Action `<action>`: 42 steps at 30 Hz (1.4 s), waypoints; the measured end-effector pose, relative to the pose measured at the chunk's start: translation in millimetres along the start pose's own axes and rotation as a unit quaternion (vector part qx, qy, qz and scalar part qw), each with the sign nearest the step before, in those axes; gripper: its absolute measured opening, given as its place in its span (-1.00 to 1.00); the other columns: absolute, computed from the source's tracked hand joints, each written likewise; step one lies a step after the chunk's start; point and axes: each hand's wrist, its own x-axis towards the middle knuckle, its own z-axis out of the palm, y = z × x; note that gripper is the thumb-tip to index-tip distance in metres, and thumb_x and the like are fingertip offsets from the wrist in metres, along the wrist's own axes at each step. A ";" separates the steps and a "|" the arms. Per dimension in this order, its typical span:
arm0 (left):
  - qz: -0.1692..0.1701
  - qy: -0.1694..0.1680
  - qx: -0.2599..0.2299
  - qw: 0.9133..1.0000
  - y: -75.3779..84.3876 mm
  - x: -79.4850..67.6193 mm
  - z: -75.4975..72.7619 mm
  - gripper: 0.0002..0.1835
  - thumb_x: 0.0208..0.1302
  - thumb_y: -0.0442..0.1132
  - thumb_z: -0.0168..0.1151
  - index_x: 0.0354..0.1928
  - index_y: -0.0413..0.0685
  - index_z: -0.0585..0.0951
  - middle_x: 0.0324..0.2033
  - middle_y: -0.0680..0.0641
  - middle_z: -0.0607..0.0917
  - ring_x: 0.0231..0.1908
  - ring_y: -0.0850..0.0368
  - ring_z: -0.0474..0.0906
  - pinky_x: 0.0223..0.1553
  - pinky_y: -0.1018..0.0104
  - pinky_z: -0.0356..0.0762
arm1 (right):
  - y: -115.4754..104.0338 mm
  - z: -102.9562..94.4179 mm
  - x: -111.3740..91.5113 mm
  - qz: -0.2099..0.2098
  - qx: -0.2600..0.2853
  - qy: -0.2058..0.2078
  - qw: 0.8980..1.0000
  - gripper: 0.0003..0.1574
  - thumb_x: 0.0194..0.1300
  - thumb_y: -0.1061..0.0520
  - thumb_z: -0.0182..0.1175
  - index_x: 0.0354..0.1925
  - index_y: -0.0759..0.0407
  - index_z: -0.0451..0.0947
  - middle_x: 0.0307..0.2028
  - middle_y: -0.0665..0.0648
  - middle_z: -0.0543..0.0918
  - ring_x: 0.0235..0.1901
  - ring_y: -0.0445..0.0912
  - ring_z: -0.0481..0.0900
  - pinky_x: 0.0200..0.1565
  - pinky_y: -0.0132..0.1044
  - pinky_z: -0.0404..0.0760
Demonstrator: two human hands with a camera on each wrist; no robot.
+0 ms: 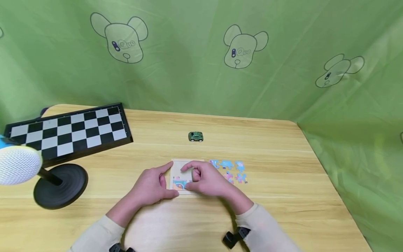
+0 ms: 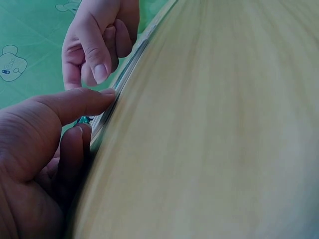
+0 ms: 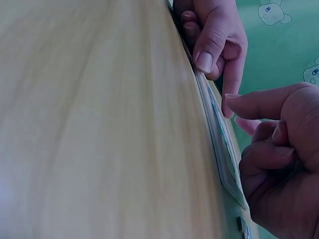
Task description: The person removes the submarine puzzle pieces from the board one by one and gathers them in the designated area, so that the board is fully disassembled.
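Observation:
A small square puzzle tray (image 1: 181,168) with a pale frame lies on the table. Along its near side sit a few fitted pieces (image 1: 177,184) with an orange and blue print. My left hand (image 1: 150,185) holds the tray's left side, index finger at the far corner and thumb at the near edge. Over the tray, my right hand (image 1: 206,178) touches the fitted pieces with its thumb. Its index finger arches above the bare part, and the other fingers are curled with nothing visible in them. Several loose jigsaw pieces (image 1: 226,164) lie just right of the tray.
Beyond the tray stands a small green toy car (image 1: 196,136). A black-and-white checkered board (image 1: 75,131) lies at the back left. In front of it is a round black base (image 1: 61,186) with a stem and white textured head (image 1: 19,165). Green cloth (image 1: 195,70) hangs behind the table.

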 end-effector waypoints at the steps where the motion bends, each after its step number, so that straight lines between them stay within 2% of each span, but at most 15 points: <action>1: 0.000 0.000 -0.002 1.000 0.1 -0.1 -0.2 0.05 -0.16 -0.08 0.67 0.43 -0.20 0.38 -0.70 0.10 0.49 -0.69 0.22 0.40 -0.57 0.27 0.39 | -0.6 1.3 1.0 0.001 0.000 -0.004 1.000 -0.52 0.10 0.29 0.46 0.02 0.17 0.60 -0.71 -0.08 0.20 -0.67 -0.23 0.14 -0.26 -0.32 0.49; 4: -0.001 0.000 -0.005 1.000 0.3 -0.6 -0.7 0.04 -0.16 -0.09 0.67 0.43 -0.20 0.38 -0.69 0.10 0.50 -0.69 0.21 0.41 -0.57 0.27 0.40 | -2.6 5.1 3.5 0.005 -0.002 -0.014 1.000 -0.54 0.12 0.28 0.44 0.02 0.15 0.60 -0.71 -0.10 0.21 -0.67 -0.24 0.14 -0.31 -0.34 0.45; 9: -0.003 0.000 -0.003 1.000 0.3 -0.8 -1.1 0.04 -0.16 -0.09 0.67 0.43 -0.18 0.39 -0.69 0.10 0.50 -0.68 0.20 0.41 -0.56 0.26 0.40 | -6.4 8.0 4.8 0.020 -0.006 -0.028 0.999 -0.57 0.16 0.30 0.40 0.02 0.17 0.60 -0.72 -0.08 0.25 -0.70 -0.24 0.18 -0.29 -0.32 0.47; 16: -0.007 0.000 -0.004 1.000 1.6 -0.7 -1.5 0.04 -0.16 -0.09 0.67 0.43 -0.17 0.39 -0.69 0.09 0.50 -0.68 0.20 0.42 -0.54 0.26 0.41 | -9.9 7.0 6.0 0.034 -0.016 -0.037 0.999 -0.61 0.14 0.29 0.39 -0.03 0.14 0.62 -0.72 -0.06 0.27 -0.70 -0.24 0.20 -0.43 -0.34 0.38; 23: -0.011 0.000 -0.005 1.000 2.5 -0.7 -1.9 0.03 -0.15 -0.10 0.67 0.43 -0.16 0.39 -0.69 0.09 0.50 -0.68 0.19 0.42 -0.53 0.25 0.41 | -9.2 9.2 7.3 0.037 -0.025 -0.034 0.998 -0.63 0.13 0.29 0.42 -0.07 0.10 0.63 -0.73 -0.07 0.27 -0.71 -0.23 0.20 -0.44 -0.34 0.38; 34: -0.005 0.002 -0.005 1.000 1.9 -0.5 -0.3 0.04 -0.17 -0.10 0.68 0.42 -0.18 0.40 -0.69 0.10 0.50 -0.69 0.20 0.42 -0.55 0.26 0.41 | -11.5 10.9 6.6 0.048 -0.009 -0.033 0.998 -0.63 0.13 0.33 0.40 -0.10 0.10 0.56 -0.70 -0.07 0.26 -0.69 -0.22 0.21 -0.44 -0.33 0.35; 42: -0.004 0.004 -0.011 1.000 0.3 0.2 0.7 0.04 -0.17 -0.10 0.68 0.42 -0.18 0.40 -0.69 0.09 0.50 -0.69 0.19 0.42 -0.57 0.26 0.40 | -8.3 11.6 5.6 0.047 -0.001 -0.013 0.999 -0.60 0.15 0.32 0.41 -0.09 0.08 0.50 -0.68 -0.05 0.27 -0.69 -0.21 0.23 -0.46 -0.31 0.35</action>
